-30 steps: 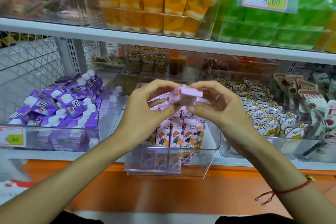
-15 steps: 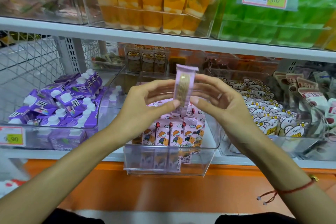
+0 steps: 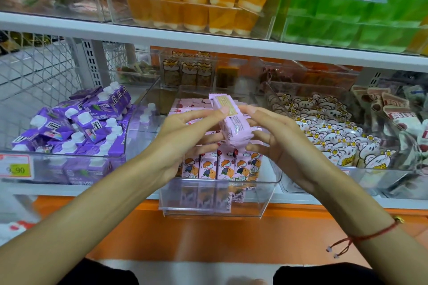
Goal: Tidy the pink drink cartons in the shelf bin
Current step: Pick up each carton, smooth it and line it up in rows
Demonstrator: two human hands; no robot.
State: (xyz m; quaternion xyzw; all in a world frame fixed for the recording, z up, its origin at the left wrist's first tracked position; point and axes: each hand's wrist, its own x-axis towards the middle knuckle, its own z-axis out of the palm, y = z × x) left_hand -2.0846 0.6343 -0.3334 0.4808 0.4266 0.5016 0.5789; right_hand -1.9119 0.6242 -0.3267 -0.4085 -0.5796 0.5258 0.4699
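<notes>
A pink drink carton (image 3: 234,120) is held between both hands above the clear shelf bin (image 3: 217,194), tilted with its top end toward the back of the shelf and a printed side panel turned upward. It is pinched by the left hand (image 3: 185,139) from the left, thumb laid along its upper edge and fingers curled beneath it. The right side of the carton is gripped by the right hand (image 3: 275,143), whose fingertips reach over the top while the lower fingers are tucked under its near end. Both grips are closed on the carton; neither hand is spread apart.

Directly below, a row of pink cartons (image 3: 220,165) is stood upright in the bin, cartoon fronts facing forward, with more pink cartons (image 3: 192,103) seen behind the hands. The front part of the bin is seen through its clear wall.

To the left, a second clear bin (image 3: 69,169) is filled with purple cartons (image 3: 76,125) with white caps, piled loosely. To the right, a third bin (image 3: 361,173) is packed with bear-printed snack packets (image 3: 331,136). On the shelf above, orange jelly cups (image 3: 196,0) and green packs (image 3: 347,28) are kept in clear containers. A red string bracelet (image 3: 366,236) is worn on the right wrist.
</notes>
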